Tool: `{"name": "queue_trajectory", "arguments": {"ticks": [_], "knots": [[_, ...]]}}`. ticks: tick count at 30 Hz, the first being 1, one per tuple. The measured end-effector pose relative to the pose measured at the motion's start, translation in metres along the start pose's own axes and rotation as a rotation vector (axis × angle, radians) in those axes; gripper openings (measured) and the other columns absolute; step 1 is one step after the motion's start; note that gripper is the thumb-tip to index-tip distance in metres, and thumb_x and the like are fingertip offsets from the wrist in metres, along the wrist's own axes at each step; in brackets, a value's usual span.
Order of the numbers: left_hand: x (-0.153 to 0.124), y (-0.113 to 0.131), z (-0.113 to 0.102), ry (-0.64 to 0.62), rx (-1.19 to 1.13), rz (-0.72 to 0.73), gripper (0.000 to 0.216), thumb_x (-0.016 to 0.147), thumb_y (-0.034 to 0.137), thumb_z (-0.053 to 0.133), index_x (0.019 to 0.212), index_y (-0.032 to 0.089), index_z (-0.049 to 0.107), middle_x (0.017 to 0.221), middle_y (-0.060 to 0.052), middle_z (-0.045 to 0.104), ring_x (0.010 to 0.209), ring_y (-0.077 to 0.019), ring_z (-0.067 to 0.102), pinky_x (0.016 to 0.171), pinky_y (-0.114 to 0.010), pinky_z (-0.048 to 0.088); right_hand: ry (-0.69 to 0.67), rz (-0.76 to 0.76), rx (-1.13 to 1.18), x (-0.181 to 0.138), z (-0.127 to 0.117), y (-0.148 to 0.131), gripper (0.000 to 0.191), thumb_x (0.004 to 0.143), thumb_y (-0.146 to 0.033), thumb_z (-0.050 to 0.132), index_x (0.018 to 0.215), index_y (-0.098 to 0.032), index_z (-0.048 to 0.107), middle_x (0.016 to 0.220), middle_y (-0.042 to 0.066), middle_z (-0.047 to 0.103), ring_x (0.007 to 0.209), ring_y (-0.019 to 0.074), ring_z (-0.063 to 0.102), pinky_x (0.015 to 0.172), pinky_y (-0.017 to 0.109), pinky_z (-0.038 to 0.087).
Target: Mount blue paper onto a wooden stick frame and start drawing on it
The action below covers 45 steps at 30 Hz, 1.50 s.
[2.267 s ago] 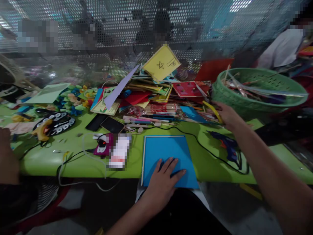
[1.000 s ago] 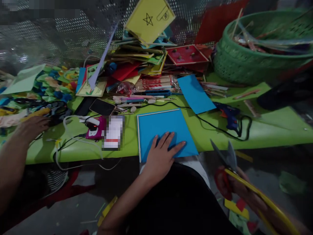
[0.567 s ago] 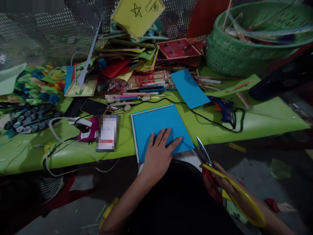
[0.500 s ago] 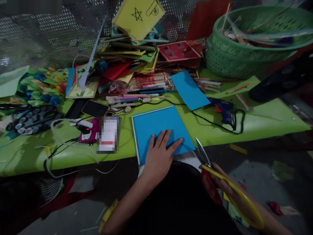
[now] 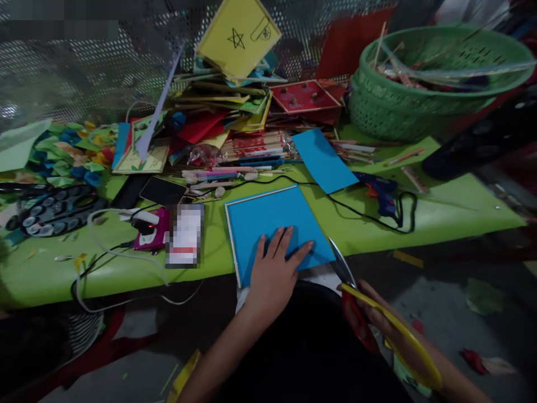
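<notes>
My left hand [image 5: 274, 268] lies flat, fingers spread, on the near part of a blue sheet of card [image 5: 272, 218] with a pale strip along its left and top edges. The sheet lies at the near edge of the green table [image 5: 440, 215]. My right hand [image 5: 384, 319] is below the table edge at the lower right, closed round a pair of scissors [image 5: 361, 302] with red and yellow handles. The scissor blades point up towards the blue sheet's near right corner, close to it.
A second blue sheet [image 5: 323, 159] and a blue glue gun [image 5: 380, 190] with a black cord lie right of the card. Behind are a heap of coloured card [image 5: 235, 95], pens, a phone [image 5: 161, 191], a paint palette [image 5: 50, 204] and a green basket [image 5: 419, 92] of sticks.
My right hand came back from the pile beside the basket with the scissors and brought them down to the blue sheet's near right corner. My left hand stayed on the sheet. Another person's hand at left is gone.
</notes>
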<state>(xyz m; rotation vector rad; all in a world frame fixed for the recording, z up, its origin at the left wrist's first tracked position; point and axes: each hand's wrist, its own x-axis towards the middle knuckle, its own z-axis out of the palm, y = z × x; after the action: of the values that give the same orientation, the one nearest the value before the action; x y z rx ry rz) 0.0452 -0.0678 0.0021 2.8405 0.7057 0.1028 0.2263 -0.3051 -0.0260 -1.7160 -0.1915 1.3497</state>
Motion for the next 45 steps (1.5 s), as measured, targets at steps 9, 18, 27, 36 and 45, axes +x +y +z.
{"name": "queue_trajectory", "arguments": {"ticks": [9,18,27,36,45], "knots": [[0.0,0.001,-0.002,-0.009,0.009,0.005,0.073,0.106,0.017,0.063,0.172,0.041,0.043,0.185,-0.009,0.029,0.17,-0.0373,0.031,0.132,-0.07,0.034,-0.017,-0.069,-0.002,0.002,-0.005,0.014,0.091,0.08,-0.077,0.082,0.155,-0.03,0.064,0.096,0.01,0.081,0.072,0.0252,0.072,0.058,0.034,0.061],[0.0,0.0,-0.002,0.04,0.079,0.021,0.069,0.107,0.026,0.068,0.17,0.042,0.045,0.182,-0.008,0.036,0.168,-0.0338,0.036,0.129,-0.066,0.041,0.003,-0.044,-0.05,0.007,-0.016,0.02,0.107,0.08,-0.083,0.078,0.168,-0.032,0.048,0.111,0.012,0.083,0.074,0.0255,0.073,0.06,0.035,0.062],[-0.001,0.0,0.0,0.039,0.097,0.022,0.069,0.108,0.028,0.067,0.171,0.043,0.044,0.183,-0.007,0.035,0.169,-0.0339,0.034,0.13,-0.065,0.04,0.069,-0.114,0.013,0.0,-0.005,0.016,0.094,0.086,-0.075,0.079,0.163,-0.029,0.053,0.099,0.008,0.079,0.071,0.0212,0.069,0.062,0.035,0.061],[-0.001,-0.001,-0.001,0.034,0.092,0.027,0.07,0.107,0.027,0.068,0.171,0.042,0.043,0.182,-0.008,0.036,0.168,-0.0339,0.035,0.13,-0.066,0.04,-0.009,-0.134,0.016,0.008,-0.012,0.021,0.097,0.085,-0.073,0.081,0.165,-0.029,0.049,0.093,0.007,0.077,0.065,0.0194,0.067,0.056,0.032,0.058],[0.0,-0.001,-0.001,0.036,0.069,0.025,0.071,0.105,0.024,0.07,0.17,0.041,0.045,0.182,-0.008,0.037,0.168,-0.0344,0.036,0.13,-0.066,0.039,-0.008,-0.109,-0.009,0.008,-0.016,0.027,0.098,0.085,-0.078,0.076,0.167,-0.032,0.05,0.094,0.008,0.079,0.068,0.023,0.07,0.056,0.034,0.061]]}}
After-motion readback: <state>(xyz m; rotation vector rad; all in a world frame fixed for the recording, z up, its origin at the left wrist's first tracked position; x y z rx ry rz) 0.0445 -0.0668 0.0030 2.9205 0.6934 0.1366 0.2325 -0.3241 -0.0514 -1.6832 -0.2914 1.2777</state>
